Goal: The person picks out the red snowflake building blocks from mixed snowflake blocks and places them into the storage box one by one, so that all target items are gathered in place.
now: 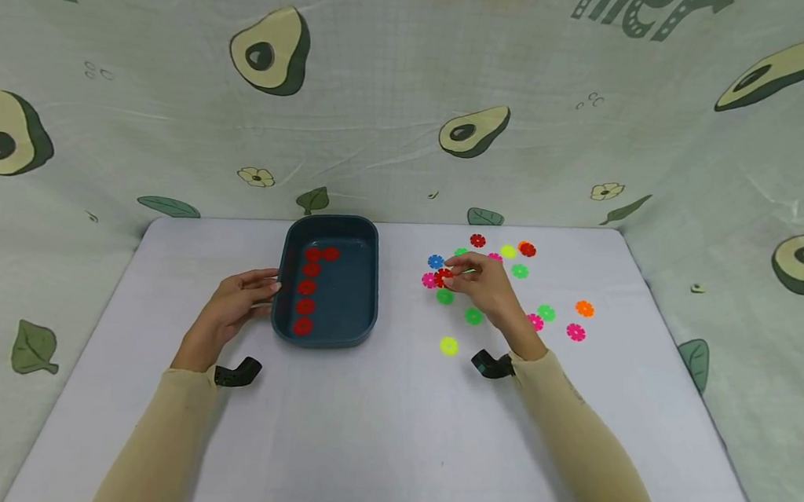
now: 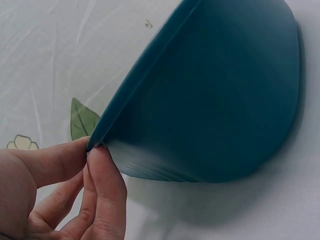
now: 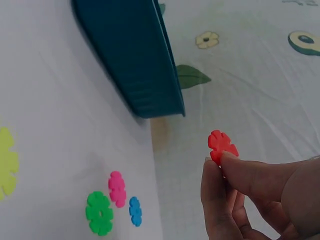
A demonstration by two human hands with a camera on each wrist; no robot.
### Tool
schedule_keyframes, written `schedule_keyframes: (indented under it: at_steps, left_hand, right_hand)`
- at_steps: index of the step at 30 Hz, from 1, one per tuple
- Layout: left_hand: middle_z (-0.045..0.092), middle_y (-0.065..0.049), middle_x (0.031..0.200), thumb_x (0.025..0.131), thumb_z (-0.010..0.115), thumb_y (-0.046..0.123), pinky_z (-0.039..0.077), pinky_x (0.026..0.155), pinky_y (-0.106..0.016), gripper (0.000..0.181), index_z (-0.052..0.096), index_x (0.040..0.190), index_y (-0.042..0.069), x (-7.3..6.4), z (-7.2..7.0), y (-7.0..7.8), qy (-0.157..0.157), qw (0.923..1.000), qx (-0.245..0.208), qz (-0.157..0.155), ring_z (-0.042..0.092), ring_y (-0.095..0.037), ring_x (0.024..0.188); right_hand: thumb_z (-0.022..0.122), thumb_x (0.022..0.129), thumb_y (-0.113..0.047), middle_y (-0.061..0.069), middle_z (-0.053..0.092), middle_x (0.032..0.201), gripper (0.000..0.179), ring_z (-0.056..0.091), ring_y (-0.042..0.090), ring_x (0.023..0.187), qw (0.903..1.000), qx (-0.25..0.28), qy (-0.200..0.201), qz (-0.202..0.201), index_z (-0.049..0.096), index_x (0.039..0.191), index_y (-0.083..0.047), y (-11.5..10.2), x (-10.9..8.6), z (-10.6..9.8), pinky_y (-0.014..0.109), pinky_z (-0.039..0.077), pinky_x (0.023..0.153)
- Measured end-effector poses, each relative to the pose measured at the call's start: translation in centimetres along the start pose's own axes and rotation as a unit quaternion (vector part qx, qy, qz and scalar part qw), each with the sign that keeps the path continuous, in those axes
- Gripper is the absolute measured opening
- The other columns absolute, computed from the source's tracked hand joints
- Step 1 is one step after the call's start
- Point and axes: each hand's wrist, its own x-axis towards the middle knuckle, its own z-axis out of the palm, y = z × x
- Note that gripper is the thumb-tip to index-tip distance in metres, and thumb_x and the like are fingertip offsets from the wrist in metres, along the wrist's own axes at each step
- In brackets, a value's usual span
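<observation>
A dark blue-green tray (image 1: pixel 341 301) stands on the white table, with several red flower-shaped discs (image 1: pixel 305 306) lying along its left side. My left hand (image 1: pixel 238 305) pinches the tray's left rim between thumb and fingers, plain in the left wrist view on the tray (image 2: pixel 215 100). Right of the tray, my right hand (image 1: pixel 480 285) holds one red flower disc (image 3: pixel 220 145) between thumb and forefinger, raised above the table. Below it lie a blue disc (image 1: pixel 436 261), a pink disc (image 1: pixel 429 281) and a green disc (image 1: pixel 445 296).
More loose discs are scattered around the right hand, among them a yellow disc (image 1: pixel 449 346), an orange disc (image 1: pixel 585 309) and a red disc (image 1: pixel 478 240). A patterned cloth (image 1: pixel 380 163) hangs behind the table's back edge.
</observation>
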Motion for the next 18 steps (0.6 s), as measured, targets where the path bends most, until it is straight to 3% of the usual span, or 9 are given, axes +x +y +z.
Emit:
schedule_keyframes:
  at_steps: [3,9,12,18]
  left_hand:
    - [0.066,0.014,0.106,0.108,0.064,0.015,0.058,0.079,-0.021,0.059,0.041,0.160,0.000,-0.2,0.0,0.0,0.000,1.0000,0.003,0.001,0.064,-0.004,0.091]
    - [0.067,0.014,0.106,0.107,0.065,0.016,0.058,0.079,-0.022,0.059,0.042,0.159,0.000,-0.3,0.0,0.1,0.001,1.0000,0.006,0.001,0.064,-0.004,0.091]
    - [0.066,0.014,0.106,0.108,0.064,0.014,0.058,0.078,-0.021,0.059,0.041,0.160,0.000,-0.3,0.0,0.1,-0.003,1.0000,0.002,-0.002,0.063,-0.004,0.091]
    - [0.066,0.013,0.105,0.108,0.063,0.014,0.058,0.077,-0.020,0.057,0.042,0.159,0.001,-0.2,-0.1,0.0,-0.007,1.0000,-0.007,0.000,0.063,-0.003,0.090]
  right_hand:
    - [0.077,0.097,-0.004,0.016,0.065,0.113,0.034,0.067,0.028,0.103,0.9998,0.010,-0.013,-0.006,0.070,0.129,0.003,-0.8,0.0,0.4,0.046,0.060,0.095]
    - [0.076,0.096,-0.001,0.018,0.065,0.113,0.030,0.068,0.029,0.100,0.9977,0.038,-0.040,-0.040,0.071,0.125,0.005,-2.3,0.2,1.3,0.033,0.061,0.082]
    - [0.075,0.096,0.001,0.018,0.065,0.113,0.030,0.068,0.028,0.097,0.9972,0.039,-0.045,-0.045,0.071,0.125,0.006,-3.1,0.4,1.9,0.034,0.062,0.081]
    - [0.076,0.096,-0.002,0.016,0.069,0.114,0.027,0.069,0.030,0.095,0.9973,0.030,-0.055,-0.038,0.075,0.123,0.001,-4.5,1.0,3.1,0.055,0.060,0.092]
